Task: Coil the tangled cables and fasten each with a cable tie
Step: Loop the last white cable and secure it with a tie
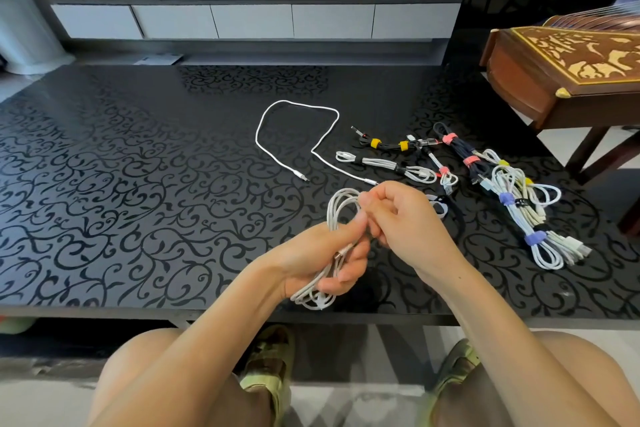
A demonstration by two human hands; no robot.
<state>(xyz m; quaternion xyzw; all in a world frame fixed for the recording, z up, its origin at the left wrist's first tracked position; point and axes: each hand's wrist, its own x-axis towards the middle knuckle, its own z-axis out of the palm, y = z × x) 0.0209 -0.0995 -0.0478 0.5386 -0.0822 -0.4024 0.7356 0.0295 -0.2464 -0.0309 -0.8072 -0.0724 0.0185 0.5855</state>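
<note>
My left hand (pixel 325 260) grips a coiled white cable (pixel 337 208) above the table's near edge, loops sticking out above and below the fist. My right hand (pixel 398 218) has its fingers curled at the coil's upper part, pinching it beside the left thumb. A loose white cable (pixel 294 107) lies uncoiled on the black patterned table (pixel 138 166) beyond the hands. To the right lie several coiled cables: a black one with yellow ties (pixel 388 144), a white one with black ties (pixel 381 165), a dark one with pink ties (pixel 460 149), and white ones with purple ties (pixel 526 218).
A carved wooden instrument (pixel 561 69) stands at the table's right edge. Behind the table is a low TV cabinet (pixel 252 21) with a screen. A black tie strip (pixel 441 204) lies just right of my right hand. My knees and sandals show below the table edge.
</note>
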